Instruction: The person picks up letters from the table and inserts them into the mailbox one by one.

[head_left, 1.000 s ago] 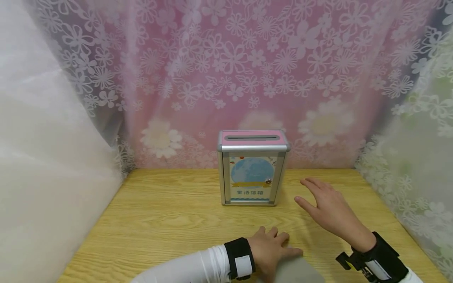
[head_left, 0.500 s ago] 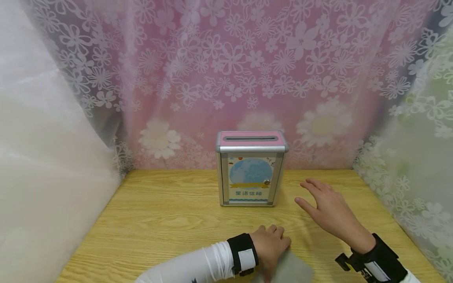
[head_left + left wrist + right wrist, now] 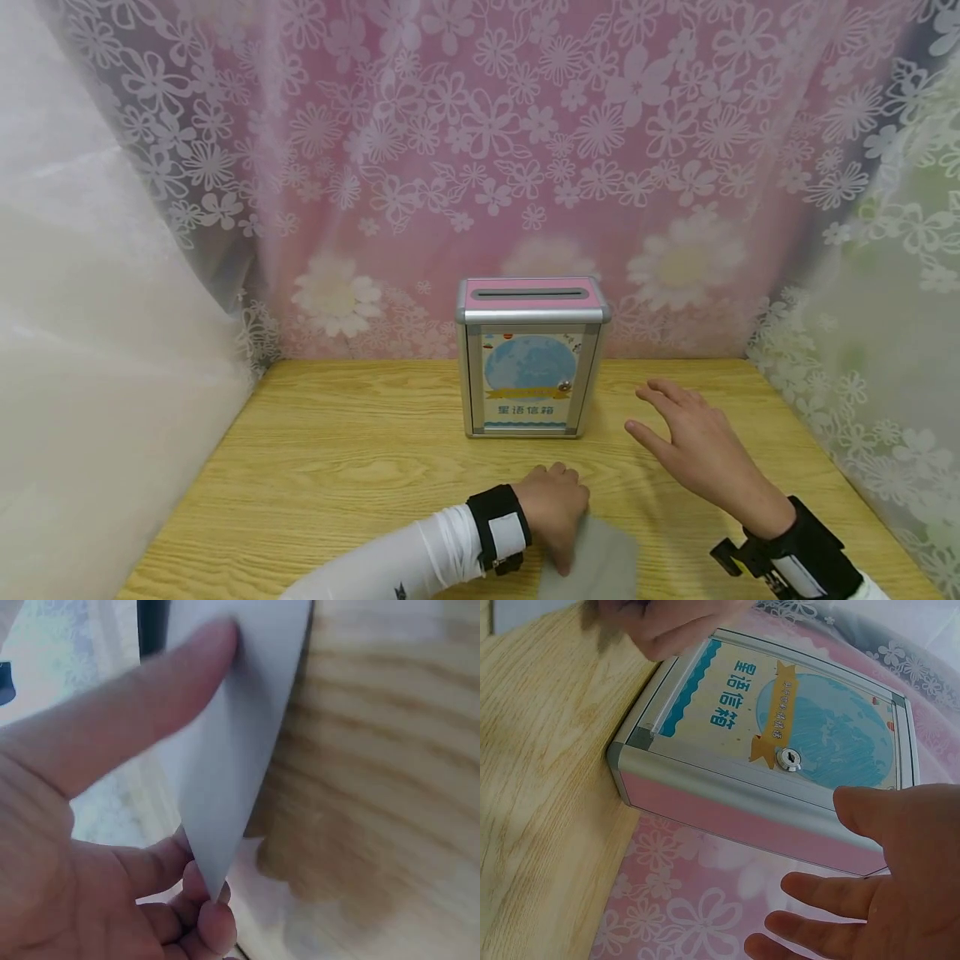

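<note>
My left hand (image 3: 551,508) grips a flat pale grey sheet (image 3: 596,558), which looks like paper or an envelope, near the front of the table. In the left wrist view the thumb lies over the face of the sheet (image 3: 225,750) and the other fingers curl at its pointed corner. A pink and silver suggestion box (image 3: 532,358) stands upright behind that hand. It has a slot in its top, a blue globe picture and a round lock on its front. To the right of the box my right hand (image 3: 697,450) hovers with fingers spread, holding nothing.
The wood-grain table (image 3: 352,467) spreads around the box. A pink flowered curtain (image 3: 420,208) hangs just behind it. White sheeting (image 3: 112,333) closes the left side, and a green-white flowered curtain (image 3: 885,358) the right.
The left hand has drawn the grey sheet leftward, turning it more upright in the head view, and its fingers have closed in. The right hand stays where it was.
</note>
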`<action>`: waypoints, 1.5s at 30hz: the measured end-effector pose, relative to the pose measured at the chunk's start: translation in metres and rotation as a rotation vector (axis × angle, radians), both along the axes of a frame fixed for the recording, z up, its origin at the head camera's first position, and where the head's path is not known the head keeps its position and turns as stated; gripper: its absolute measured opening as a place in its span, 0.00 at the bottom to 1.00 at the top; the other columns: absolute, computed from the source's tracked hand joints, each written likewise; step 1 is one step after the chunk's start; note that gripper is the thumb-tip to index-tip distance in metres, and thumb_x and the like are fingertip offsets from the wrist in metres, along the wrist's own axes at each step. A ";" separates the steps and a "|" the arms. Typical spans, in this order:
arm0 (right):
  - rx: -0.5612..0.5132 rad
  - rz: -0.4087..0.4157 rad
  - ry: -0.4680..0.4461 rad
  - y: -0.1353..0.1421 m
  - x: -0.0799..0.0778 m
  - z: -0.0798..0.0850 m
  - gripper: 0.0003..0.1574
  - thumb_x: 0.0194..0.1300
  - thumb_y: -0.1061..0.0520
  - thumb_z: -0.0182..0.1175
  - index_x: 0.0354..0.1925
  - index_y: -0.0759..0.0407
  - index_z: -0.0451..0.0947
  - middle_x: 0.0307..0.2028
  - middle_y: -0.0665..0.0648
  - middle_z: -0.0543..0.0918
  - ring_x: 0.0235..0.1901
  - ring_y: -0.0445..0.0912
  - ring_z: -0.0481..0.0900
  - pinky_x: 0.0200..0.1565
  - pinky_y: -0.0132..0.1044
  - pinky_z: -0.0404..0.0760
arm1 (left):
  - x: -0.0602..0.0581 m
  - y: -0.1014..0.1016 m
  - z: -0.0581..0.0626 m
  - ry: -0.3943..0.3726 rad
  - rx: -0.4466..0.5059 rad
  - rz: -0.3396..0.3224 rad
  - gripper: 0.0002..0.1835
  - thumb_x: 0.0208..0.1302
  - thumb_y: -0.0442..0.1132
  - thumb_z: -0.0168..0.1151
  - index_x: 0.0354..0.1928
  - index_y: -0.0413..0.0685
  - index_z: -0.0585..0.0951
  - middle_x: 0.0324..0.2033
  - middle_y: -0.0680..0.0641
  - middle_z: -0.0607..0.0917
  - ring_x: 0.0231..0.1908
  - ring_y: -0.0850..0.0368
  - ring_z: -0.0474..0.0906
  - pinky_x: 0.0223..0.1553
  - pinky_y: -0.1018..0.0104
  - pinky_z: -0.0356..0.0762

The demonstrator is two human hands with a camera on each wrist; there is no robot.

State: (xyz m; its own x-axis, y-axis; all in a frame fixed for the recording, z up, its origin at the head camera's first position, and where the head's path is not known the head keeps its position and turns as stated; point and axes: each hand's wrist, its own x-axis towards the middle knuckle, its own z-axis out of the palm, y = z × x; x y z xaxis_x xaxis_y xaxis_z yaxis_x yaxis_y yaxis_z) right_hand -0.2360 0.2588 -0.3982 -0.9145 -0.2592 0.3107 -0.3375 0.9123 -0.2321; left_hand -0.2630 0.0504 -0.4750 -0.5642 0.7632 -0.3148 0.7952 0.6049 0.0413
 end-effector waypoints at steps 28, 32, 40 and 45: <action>-0.155 0.369 -0.240 -0.022 0.009 0.004 0.15 0.69 0.44 0.54 0.49 0.46 0.78 0.29 0.38 0.80 0.25 0.33 0.74 0.26 0.33 0.78 | -0.007 -0.057 0.066 -0.088 0.559 0.096 0.27 0.54 0.45 0.72 0.54 0.56 0.72 0.39 0.59 0.78 0.33 0.70 0.71 0.31 0.73 0.73; -0.212 0.379 -0.259 -0.023 0.010 0.008 0.13 0.69 0.47 0.55 0.49 0.46 0.78 0.28 0.40 0.80 0.23 0.35 0.74 0.25 0.33 0.77 | -0.005 -0.061 0.071 -0.083 0.628 0.093 0.25 0.54 0.43 0.72 0.53 0.56 0.73 0.39 0.58 0.79 0.33 0.71 0.71 0.31 0.75 0.73; -0.245 0.364 -0.189 -0.024 0.014 0.025 0.10 0.69 0.50 0.55 0.48 0.44 0.77 0.27 0.42 0.78 0.21 0.37 0.72 0.24 0.33 0.75 | -0.003 -0.072 0.077 -0.254 0.843 0.126 0.38 0.56 0.40 0.69 0.65 0.57 0.61 0.41 0.55 0.78 0.32 0.68 0.75 0.29 0.73 0.77; -0.265 0.355 -0.068 -0.026 0.012 0.043 0.09 0.69 0.53 0.56 0.47 0.45 0.77 0.26 0.42 0.77 0.19 0.38 0.69 0.22 0.32 0.72 | -0.002 -0.080 0.075 -0.326 0.970 0.138 0.35 0.60 0.42 0.66 0.65 0.59 0.60 0.39 0.55 0.79 0.34 0.67 0.76 0.31 0.70 0.78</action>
State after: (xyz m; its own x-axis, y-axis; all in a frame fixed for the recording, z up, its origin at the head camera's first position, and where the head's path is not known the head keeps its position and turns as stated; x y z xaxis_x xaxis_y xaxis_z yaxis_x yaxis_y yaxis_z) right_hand -0.2239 0.2328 -0.3555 -0.8038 -0.4803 0.3510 -0.5949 0.6485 -0.4749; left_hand -0.2652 -0.0299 -0.3999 -0.6638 0.7056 0.2480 0.5839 0.2818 0.7613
